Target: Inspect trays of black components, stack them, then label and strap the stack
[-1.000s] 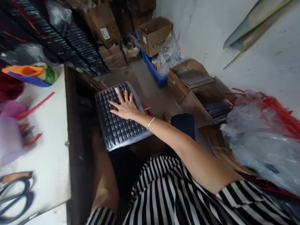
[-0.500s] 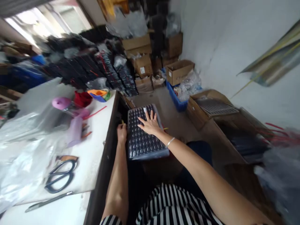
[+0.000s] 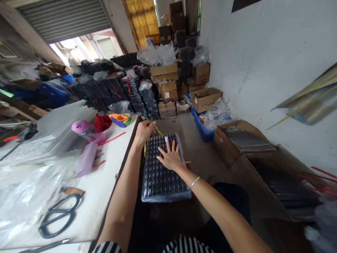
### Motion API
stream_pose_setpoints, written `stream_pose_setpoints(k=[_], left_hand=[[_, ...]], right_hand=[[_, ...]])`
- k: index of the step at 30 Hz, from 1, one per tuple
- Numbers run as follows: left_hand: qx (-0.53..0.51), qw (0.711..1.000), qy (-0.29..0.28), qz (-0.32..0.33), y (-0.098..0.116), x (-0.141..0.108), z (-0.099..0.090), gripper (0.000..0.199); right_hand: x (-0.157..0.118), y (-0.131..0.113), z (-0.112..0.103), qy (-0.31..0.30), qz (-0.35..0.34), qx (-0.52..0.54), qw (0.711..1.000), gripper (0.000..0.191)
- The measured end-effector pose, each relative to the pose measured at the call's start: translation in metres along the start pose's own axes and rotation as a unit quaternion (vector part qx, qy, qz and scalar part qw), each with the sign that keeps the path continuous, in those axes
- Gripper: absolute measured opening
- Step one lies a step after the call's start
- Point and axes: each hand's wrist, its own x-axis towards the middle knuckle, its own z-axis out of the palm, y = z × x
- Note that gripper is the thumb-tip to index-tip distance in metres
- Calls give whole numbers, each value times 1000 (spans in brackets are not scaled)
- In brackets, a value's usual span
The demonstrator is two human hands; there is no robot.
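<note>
A stack of black trays with rows of small dark pieces [image 3: 160, 179], wrapped in clear plastic, is in front of my knees beside the table. My right hand [image 3: 171, 158] lies spread on top of it, pressing near its right side. My left hand [image 3: 144, 131] is raised at the far left corner of the stack, its fingers closed on a yellow strap [image 3: 158, 130]. Part of this strap also shows along the stack's left side. A short yellow end sticks out at the right side. The underside of the stack is hidden.
At left, the white table [image 3: 98, 189] holds scissors [image 3: 59, 214], plastic sheets [image 3: 63, 130], a pink-lidded bottle [image 3: 80, 126] and a tape roll [image 3: 122, 120]. Cardboard boxes [image 3: 206, 100] and a blue crate [image 3: 206, 131] stand along the wall. Tall stacks of black trays [image 3: 142, 100] fill the back.
My left hand has come up from beside the stack to its far left corner, bringing the yellow strap into view. My right hand stays flat on the stack. The head view has tilted upward.
</note>
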Motion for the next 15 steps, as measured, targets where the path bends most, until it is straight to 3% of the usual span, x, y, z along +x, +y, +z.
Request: stream_pose_setpoints(k=[3,5,10,15], left_hand=[[55,998,-5,-5,-3,-34,-17,33],[98,995,-18,-16,-13,-66,-17,28],[202,975,-86,-44,-33,-136,25,24],[278,954,-109,-21,-34,-153,66,27]], right_hand=[[-1,0,0,10,-5,22,1000,57],[-2,1,0,17,-7,38,999,57],[-3,-1,0,39,-1,86,996,67],[4,0,0,81,28,178,980,50]])
